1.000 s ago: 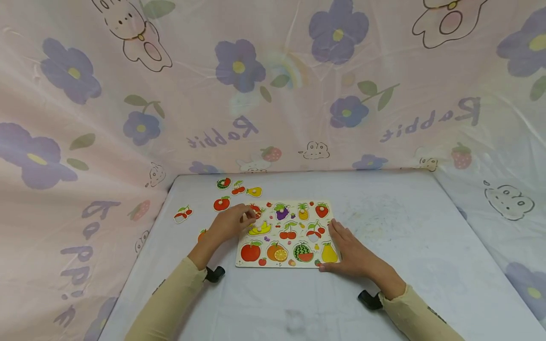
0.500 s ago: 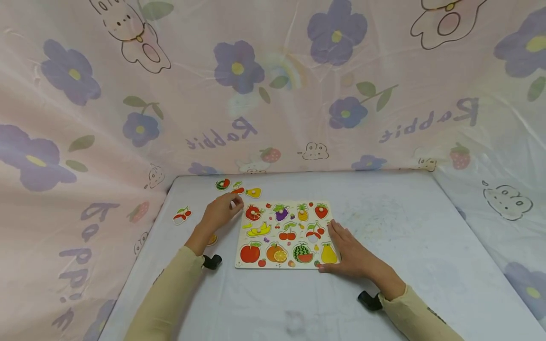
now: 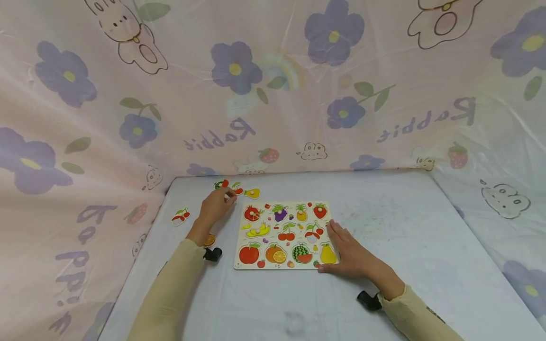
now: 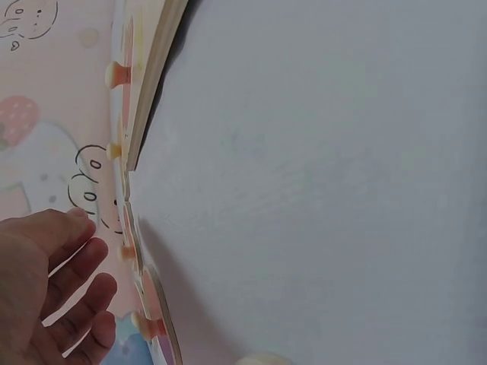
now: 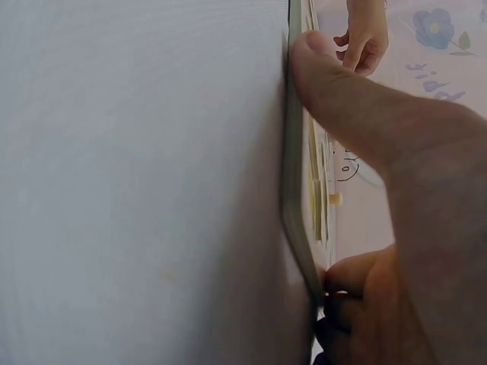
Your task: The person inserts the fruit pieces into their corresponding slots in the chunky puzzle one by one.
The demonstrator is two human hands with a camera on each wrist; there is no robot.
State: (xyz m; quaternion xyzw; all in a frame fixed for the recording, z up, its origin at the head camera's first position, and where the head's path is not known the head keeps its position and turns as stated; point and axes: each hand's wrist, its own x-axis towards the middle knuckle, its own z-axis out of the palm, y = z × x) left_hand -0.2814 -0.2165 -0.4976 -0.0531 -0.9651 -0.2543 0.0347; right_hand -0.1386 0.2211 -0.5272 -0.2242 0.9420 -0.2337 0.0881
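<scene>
A fruit puzzle board [image 3: 273, 267] lies flat on the white table, with small knobs on its pomegranate, grapes, pineapple, strawberry and banana. Left of the board, my left hand [image 3: 214, 207] hovers over the table near the loose knobbed pieces. Its fingers [image 4: 81, 287] are loosely bent with nothing between them in the left wrist view. Just beyond it lie a watermelon piece [image 3: 220, 184], a cherry piece [image 3: 238, 191] and a pear piece [image 3: 252, 193]. My right hand [image 3: 351, 253] rests on the board's right side, fingers stretched along the edge, thumb [image 5: 316, 65] on the near edge.
A red-and-white fruit piece [image 3: 181, 216] lies at the far left of the table. An orange piece [image 3: 209, 240] shows partly beside my left wrist. A patterned curtain [image 3: 273, 94] rises behind the table and on both sides.
My left hand has moved off the board's upper left corner, leftward and away to the loose pieces. It now hides the red apple-like piece seen earlier. My right hand stays put.
</scene>
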